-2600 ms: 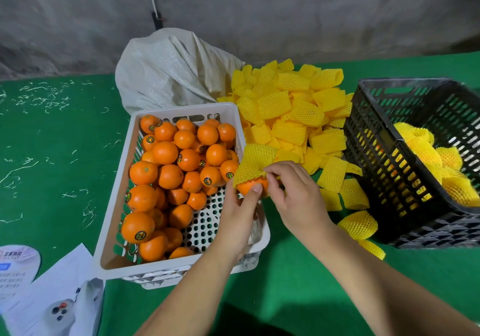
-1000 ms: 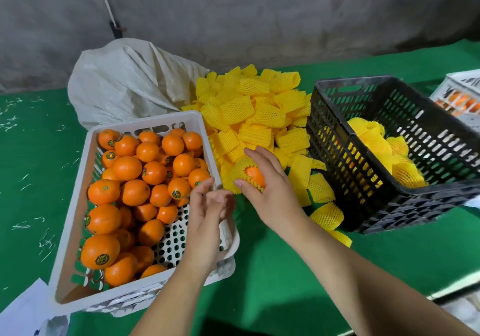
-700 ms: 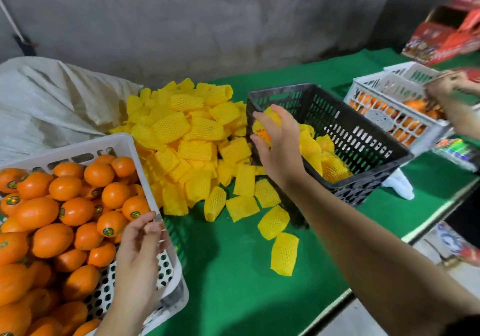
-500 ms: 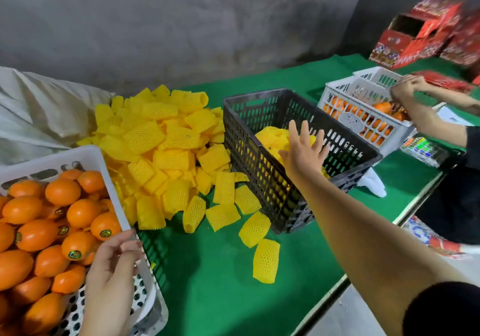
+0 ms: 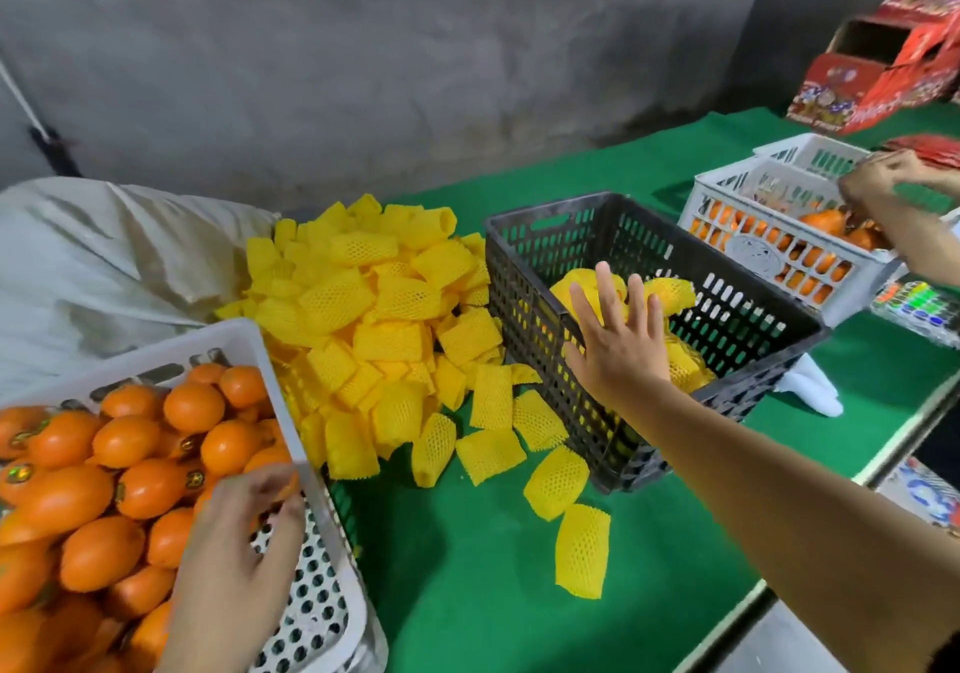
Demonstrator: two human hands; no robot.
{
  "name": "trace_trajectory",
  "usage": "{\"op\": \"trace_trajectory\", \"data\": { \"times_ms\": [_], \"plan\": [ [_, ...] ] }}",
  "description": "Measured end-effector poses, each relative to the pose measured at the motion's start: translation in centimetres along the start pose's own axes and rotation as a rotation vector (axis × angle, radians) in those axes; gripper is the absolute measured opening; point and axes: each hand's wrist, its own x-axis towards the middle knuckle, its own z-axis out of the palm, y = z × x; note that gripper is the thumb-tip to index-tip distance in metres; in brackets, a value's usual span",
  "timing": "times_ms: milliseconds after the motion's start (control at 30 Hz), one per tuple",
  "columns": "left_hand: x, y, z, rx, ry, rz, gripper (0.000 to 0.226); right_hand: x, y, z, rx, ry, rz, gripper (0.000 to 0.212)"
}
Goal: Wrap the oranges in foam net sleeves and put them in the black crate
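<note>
The black crate (image 5: 540, 277) stands right of centre on the green table and holds several oranges wrapped in yellow foam net (image 5: 670, 290). My right hand (image 5: 618, 339) hovers over its near wall, fingers spread, holding nothing. A heap of yellow foam net sleeves (image 5: 374, 308) lies between the black crate and a white crate (image 5: 244, 334) full of bare oranges (image 5: 140, 485) at the lower left. My left hand (image 5: 234, 542) reaches into the white crate near its right wall, its fingertips curled over an orange (image 5: 283, 485).
Loose sleeves (image 5: 582, 550) lie on the green cloth in front of the black crate. A white sack (image 5: 104, 256) sits behind the white crate. At the right, another person's hand (image 5: 878, 178) works over a second white crate (image 5: 779, 251). The table edge (image 5: 810, 563) runs near right.
My right hand carried the netted orange to the black crate and let it go; it is now spread and empty. My left hand moved from the white crate's rim onto an orange.
</note>
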Motion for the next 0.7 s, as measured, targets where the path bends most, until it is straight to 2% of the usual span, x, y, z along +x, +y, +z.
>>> {"op": "trace_trajectory", "data": {
  "times_ms": [33, 133, 200, 333, 400, 467, 567, 633, 700],
  "plan": [
    [1.1, -1.4, -1.3, 0.092, -0.012, -0.037, 0.022, 0.0, -1.3, 0.1, -0.001, -0.015, -0.047, 0.085],
    [3.1, -5.7, -3.2, 0.567, -0.095, -0.268, 0.066, 0.1, -6.8, 0.4, 0.077, -0.093, -0.195, 0.085],
    [2.8, -8.0, -3.3, 0.757, -0.168, -0.442, 0.076, -0.3, -11.0, 0.6, 0.158, -0.197, -0.287, 0.082],
    [0.8, -11.5, -2.5, 0.914, -0.284, -0.395, 0.109, -2.2, -17.5, 2.0, 0.236, -0.496, -0.402, 0.069],
    [1.1, -11.2, -2.4, 0.89, -0.227, -0.401, 0.106, -2.9, -19.2, 3.0, 0.165, -0.655, -0.439, 0.062],
    [1.1, -10.3, -2.1, 1.042, -0.18, -0.266, 0.098, -3.5, -20.5, 4.0, 0.075, -0.822, -0.419, 0.06],
    [1.1, -10.5, -1.4, 1.234, -0.253, -0.167, 0.089, -4.0, -21.6, 5.5, -0.033, -0.932, -0.386, 0.056],
    [1.4, -10.2, -1.3, 1.162, -0.27, -0.237, 0.09, -4.2, -21.9, 6.5, -0.04, -0.963, -0.377, 0.055],
    [1.8, -10.4, -1.0, 0.943, -0.298, -0.287, 0.1, -4.4, -22.0, 7.5, -0.023, -0.981, -0.371, 0.056]
  ]
}}
